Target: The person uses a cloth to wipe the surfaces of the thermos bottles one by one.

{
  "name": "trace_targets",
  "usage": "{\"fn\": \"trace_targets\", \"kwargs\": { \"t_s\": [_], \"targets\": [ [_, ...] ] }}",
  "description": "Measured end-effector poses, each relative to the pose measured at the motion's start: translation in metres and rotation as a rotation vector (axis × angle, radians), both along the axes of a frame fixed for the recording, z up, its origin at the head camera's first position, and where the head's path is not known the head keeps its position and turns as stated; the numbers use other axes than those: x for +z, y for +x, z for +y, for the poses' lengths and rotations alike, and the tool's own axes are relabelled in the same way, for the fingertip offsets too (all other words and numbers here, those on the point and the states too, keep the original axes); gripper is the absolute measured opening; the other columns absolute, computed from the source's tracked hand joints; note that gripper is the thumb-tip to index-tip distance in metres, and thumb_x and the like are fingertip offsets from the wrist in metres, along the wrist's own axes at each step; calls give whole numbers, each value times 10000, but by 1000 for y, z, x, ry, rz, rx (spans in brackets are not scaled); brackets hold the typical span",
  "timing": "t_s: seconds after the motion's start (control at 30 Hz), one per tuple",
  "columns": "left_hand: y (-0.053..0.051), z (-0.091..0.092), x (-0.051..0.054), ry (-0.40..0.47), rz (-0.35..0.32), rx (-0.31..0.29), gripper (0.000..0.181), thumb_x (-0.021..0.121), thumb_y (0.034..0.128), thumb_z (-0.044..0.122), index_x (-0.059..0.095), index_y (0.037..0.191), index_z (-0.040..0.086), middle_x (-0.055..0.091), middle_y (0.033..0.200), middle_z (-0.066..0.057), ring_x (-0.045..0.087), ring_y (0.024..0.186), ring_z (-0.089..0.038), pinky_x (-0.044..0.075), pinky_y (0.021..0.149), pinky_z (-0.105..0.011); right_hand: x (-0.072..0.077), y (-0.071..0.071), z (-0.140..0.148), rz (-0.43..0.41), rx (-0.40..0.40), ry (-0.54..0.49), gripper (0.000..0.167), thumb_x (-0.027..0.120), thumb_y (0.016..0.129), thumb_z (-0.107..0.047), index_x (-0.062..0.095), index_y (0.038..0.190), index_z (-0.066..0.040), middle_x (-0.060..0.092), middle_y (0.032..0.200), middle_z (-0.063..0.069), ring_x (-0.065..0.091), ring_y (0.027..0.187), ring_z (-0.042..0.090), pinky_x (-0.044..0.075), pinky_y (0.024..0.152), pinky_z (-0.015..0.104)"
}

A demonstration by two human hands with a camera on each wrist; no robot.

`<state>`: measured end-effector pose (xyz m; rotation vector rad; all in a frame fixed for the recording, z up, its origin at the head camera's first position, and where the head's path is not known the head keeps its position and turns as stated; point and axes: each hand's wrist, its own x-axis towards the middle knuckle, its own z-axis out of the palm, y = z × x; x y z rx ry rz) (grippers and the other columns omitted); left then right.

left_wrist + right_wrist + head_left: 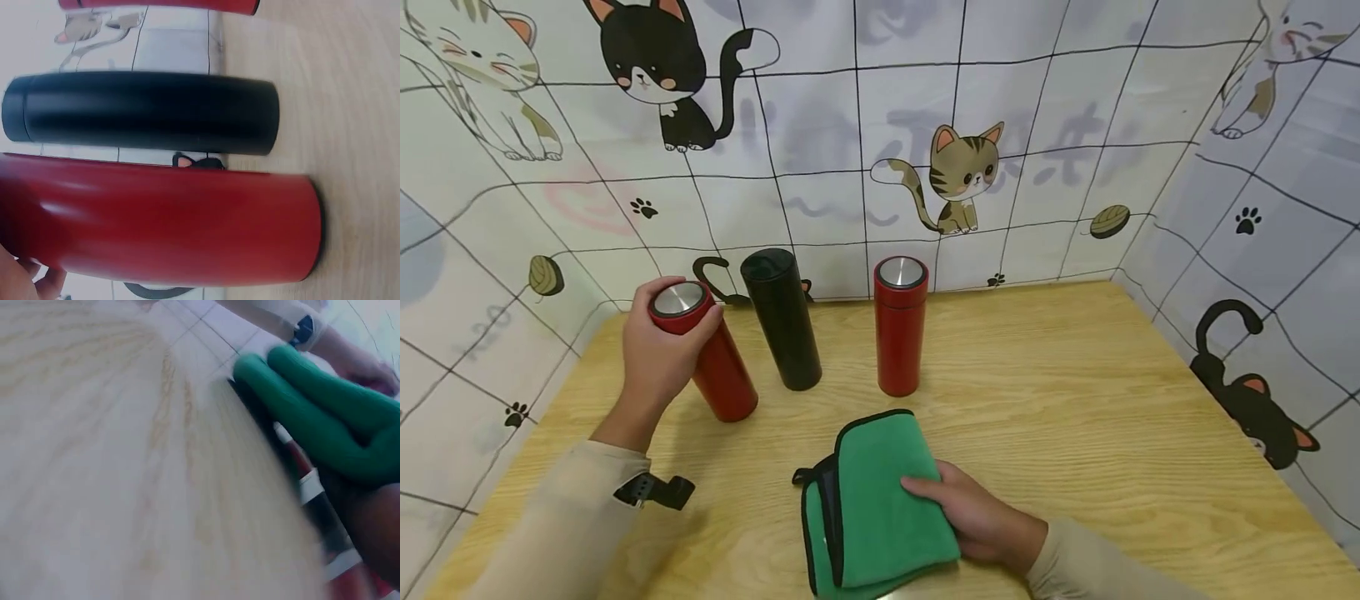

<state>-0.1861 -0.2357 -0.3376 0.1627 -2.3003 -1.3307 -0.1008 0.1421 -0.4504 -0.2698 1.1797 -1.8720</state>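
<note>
My left hand [657, 358] grips a red thermos flask [727, 379] with a silver-topped lid, fingers and thumb round its upper end. In the left wrist view the flask's red body [169, 222] lies across the picture, its base at or close to the tabletop. Just right of it stands a black thermos flask [784, 325]. A second red thermos flask [900, 342] is upright further right, untouched. My right hand [981, 517] holds a folded green towel [891, 500] with black edging, thumb on top. The right wrist view shows the towel's rounded folds [312, 412] above the table.
The light wooden table [1037, 392] bears all these things. A white cloth [820, 192] printed with cats and black grid lines hangs behind it and along both sides. A dark strap with a small black device [655, 490] circles my left sleeve.
</note>
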Motion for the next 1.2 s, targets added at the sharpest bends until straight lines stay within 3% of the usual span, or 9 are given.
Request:
{"fn": "trace_targets", "kwargs": {
  "t_s": [0.1, 0.23, 0.33, 0.43, 0.5, 0.63, 0.87, 1.03, 1.2],
  "targets": [
    [15, 10, 0, -19, 58, -21, 623, 783, 844, 287, 493, 1387, 194, 576, 1294, 3, 554, 1118, -107, 508, 788, -109, 16, 3, -1, 100, -107, 60, 644, 500, 1052, -300, 217, 1536, 16, 648, 1297, 38, 674, 1137, 186, 565, 948, 378],
    [36, 30, 3, -39, 122, -99, 593, 794, 832, 194, 524, 1359, 152, 586, 1251, 36, 560, 1098, -101, 514, 783, -97, 39, 6, -3, 222, -247, 153, 657, 511, 1046, -319, 236, 1524, 37, 648, 1281, 57, 679, 1113, 158, 567, 936, 356],
    [49, 47, 3, -40, 129, -196, 587, 790, 833, 139, 522, 1355, 113, 585, 1249, 45, 573, 1101, -111, 535, 797, -122, 52, 8, -5, 338, -315, 201, 608, 494, 1055, -300, 279, 1505, 48, 610, 1329, 159, 673, 1126, 164, 564, 940, 338],
    [60, 64, 2, -12, 116, -305, 588, 789, 827, 96, 521, 1350, 99, 588, 1259, 37, 589, 1108, -134, 560, 811, -175, 61, 10, -8, 532, -370, 266, 516, 468, 1067, -260, 352, 1468, 42, 569, 1370, 234, 661, 1154, 189, 556, 942, 306],
    [67, 75, 0, 19, 108, -372, 591, 792, 820, 76, 523, 1345, 116, 587, 1271, 26, 596, 1114, -153, 574, 820, -216, 66, 11, -11, 641, -413, 311, 467, 467, 1067, -241, 393, 1451, 16, 564, 1383, 239, 654, 1171, 211, 548, 944, 286],
    [77, 98, -5, 77, 132, -479, 617, 814, 788, 52, 533, 1328, 150, 604, 1244, -4, 618, 1099, -193, 594, 828, -289, 67, 12, -18, 761, -451, 320, 435, 470, 1066, -203, 403, 1457, -25, 552, 1417, 212, 622, 1219, 228, 533, 968, 289],
    [76, 136, -12, 132, 213, -600, 661, 836, 747, 35, 521, 1315, 151, 634, 1220, -28, 636, 1097, -204, 598, 859, -334, 58, 10, -21, 1073, -506, 282, 378, 471, 1019, 16, 491, 1396, -3, 632, 1314, 200, 628, 1185, 137, 554, 951, 294],
    [71, 151, -17, 144, 262, -642, 663, 844, 738, 33, 517, 1309, 115, 613, 1264, -95, 639, 1113, -214, 588, 891, -327, 54, 10, -19, 1114, -502, 222, 487, 463, 1003, 62, 446, 1471, -70, 588, 1388, 151, 567, 1278, 117, 501, 1028, 258],
    [68, 157, -20, 143, 274, -651, 671, 847, 736, 40, 508, 1313, 102, 614, 1266, -129, 647, 1108, -216, 590, 891, -330, 50, 9, -18, 1187, -488, 205, 530, 549, 933, 112, 450, 1433, -34, 615, 1265, 123, 581, 1159, 80, 501, 994, 232]
  ]
}}
